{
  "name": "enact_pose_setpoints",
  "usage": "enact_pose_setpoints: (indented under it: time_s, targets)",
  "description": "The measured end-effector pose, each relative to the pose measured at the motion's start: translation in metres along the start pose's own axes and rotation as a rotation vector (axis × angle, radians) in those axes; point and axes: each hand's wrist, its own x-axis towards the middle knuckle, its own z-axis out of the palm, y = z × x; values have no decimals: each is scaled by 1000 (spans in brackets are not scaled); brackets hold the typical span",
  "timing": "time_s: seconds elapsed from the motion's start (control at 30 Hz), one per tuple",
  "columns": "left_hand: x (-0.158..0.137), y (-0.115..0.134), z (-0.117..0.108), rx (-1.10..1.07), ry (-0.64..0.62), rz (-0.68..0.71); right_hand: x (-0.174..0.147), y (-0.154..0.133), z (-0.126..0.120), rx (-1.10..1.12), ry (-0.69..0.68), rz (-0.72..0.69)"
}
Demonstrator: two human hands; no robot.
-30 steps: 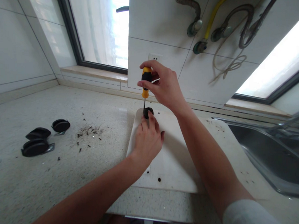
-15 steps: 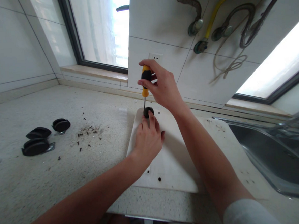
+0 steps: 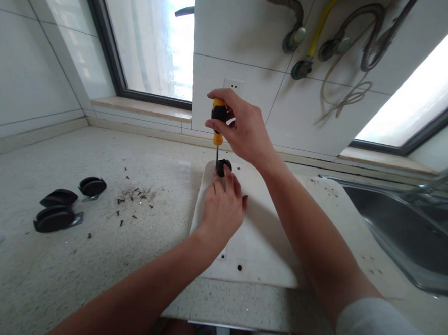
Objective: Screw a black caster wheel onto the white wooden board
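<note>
My right hand [image 3: 244, 128] grips a yellow and black screwdriver [image 3: 219, 114] by its handle, held upright. Its thin shaft runs down beside a black caster wheel [image 3: 223, 166] at the far left corner of a white board [image 3: 263, 256]. The tip is hidden behind the caster and fingers. With its fingertips on the caster, my left hand [image 3: 223, 208] presses and steadies it. Off to the left on the counter lie more black casters [image 3: 54, 219] with metal plates, and several small dark screws [image 3: 133, 196] are scattered among dirt crumbs.
A metal sink [image 3: 398, 227] lies at the right, beside the board. The tiled wall behind carries a socket [image 3: 234, 86], a yellow pipe [image 3: 323, 15] and grey hoses [image 3: 375, 42]. The speckled counter [image 3: 83, 282] ends at a front edge near my body.
Both hands, the screwdriver and the caster keep nearly the same places. The whole view has shifted very slightly.
</note>
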Motion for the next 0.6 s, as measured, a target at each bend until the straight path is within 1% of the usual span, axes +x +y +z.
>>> enact_pose_setpoints:
  time_s: [0.07, 0.2, 0.4, 0.5, 0.6]
  targets:
    - [-1, 0, 0, -5, 6, 4, -1, -5, -3, -12, 30, -9]
    - [-1, 1, -1, 3, 10, 14, -3, -16, -13, -34, 170, 6]
    - [-2, 2, -7, 20, -22, 10, -9, -32, -28, -71, 317, 7]
    - [-2, 2, -9, 43, -27, 5, -13, -42, -36, 8, 390, 55]
    - [-2, 0, -9, 61, -11, -14, -19, -35, -40, 87, 460, 86]
